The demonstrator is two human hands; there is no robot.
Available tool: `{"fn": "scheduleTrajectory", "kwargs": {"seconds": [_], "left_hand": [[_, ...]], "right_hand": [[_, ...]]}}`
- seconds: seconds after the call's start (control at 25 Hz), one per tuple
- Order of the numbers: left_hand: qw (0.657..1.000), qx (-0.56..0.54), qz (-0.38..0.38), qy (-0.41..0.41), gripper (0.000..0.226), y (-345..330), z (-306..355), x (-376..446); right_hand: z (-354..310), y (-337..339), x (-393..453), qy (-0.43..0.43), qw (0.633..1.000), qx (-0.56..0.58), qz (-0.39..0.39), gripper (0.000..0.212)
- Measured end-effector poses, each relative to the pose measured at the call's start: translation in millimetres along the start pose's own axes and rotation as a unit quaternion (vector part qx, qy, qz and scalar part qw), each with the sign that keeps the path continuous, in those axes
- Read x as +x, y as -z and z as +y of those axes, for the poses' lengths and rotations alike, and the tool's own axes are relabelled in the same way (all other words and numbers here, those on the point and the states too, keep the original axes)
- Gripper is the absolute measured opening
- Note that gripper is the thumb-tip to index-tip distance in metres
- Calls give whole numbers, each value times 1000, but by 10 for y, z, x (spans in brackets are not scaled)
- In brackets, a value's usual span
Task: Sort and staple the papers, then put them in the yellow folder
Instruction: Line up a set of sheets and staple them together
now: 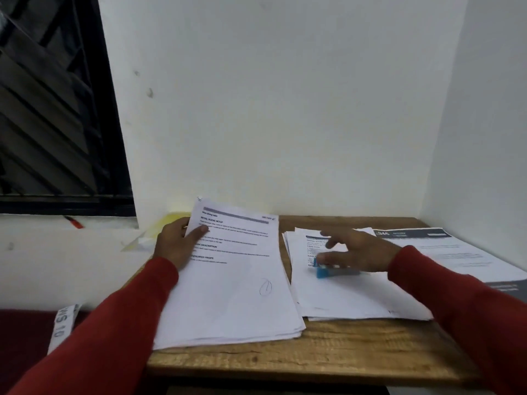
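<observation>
White walls close in on the back and right of my small wooden bench (328,354), with a dark barred window (51,109) off to the left. My left hand (178,242) grips the upper left edge of the nearer stack of papers (231,280), thumb on top and fingers curled beneath, so the top corner is lifted clear of the bench; I judge I am holding it squared and raised there so it can take a staple. That stack runs lengthwise away from me, its heading at the far end and tilted a little to the right. My right hand (356,252) hangs with fingers spread and loose over the blue stapler (328,269), just touching or just above it, blurred, holding nothing yet as far as I can tell. Lying across a second pile of sheets (350,297), the stapler has its long axis left to right and its blue end pointing left toward the held stack. Only a yellow corner of the yellow folder (168,223) shows behind my left hand, against the wall. A printed dark-banded sheet (456,252) lies at far right
</observation>
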State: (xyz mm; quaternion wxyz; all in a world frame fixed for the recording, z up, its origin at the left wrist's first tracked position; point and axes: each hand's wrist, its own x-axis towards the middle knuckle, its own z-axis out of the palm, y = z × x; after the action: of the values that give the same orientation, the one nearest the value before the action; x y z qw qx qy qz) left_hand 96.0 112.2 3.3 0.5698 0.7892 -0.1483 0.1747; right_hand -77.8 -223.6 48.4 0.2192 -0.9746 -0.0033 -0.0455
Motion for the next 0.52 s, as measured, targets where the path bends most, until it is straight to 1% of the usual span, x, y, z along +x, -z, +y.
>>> {"fn": "scheduleTrajectory", "kwargs": {"seconds": [0.08,0.12,0.16,0.2,0.24,0.28,0.32,0.36,0.4,0.48,0.52], "left_hand": [[997,-60,28,-25,3,42,224,-27],[994,-93,48,-39,5,73,365,-43],[989,-117,67,-60,8,112,507,-57],[984,-132,84,-88,9,161,662,-83],[978,-134,100,-121,9,216,822,-114],[973,-122,113,-159,10,265,967,-144],[967,-102,126,-195,12,315,1093,-170],[960,-90,138,-227,15,380,1210,-208],[954,-89,142,-248,18,437,1278,-238],[949,-94,148,-261,24,506,1283,-289],[952,-91,148,-251,27,508,1220,-328]], "right_hand": [[-362,-73,143,21,993,108,34,60],[-548,-142,225,28,982,181,42,64],[-704,-220,308,37,961,270,54,58],[-848,-283,376,46,931,353,83,47],[-995,-306,412,55,899,415,130,34],[-1115,-275,430,69,872,447,185,25],[-1227,-214,416,87,856,451,237,19],[-1316,-144,413,114,843,448,276,16],[-1383,-91,388,140,832,447,297,14],[-1397,-99,371,170,827,448,293,13],[-1371,-155,350,171,835,446,275,13]]}}
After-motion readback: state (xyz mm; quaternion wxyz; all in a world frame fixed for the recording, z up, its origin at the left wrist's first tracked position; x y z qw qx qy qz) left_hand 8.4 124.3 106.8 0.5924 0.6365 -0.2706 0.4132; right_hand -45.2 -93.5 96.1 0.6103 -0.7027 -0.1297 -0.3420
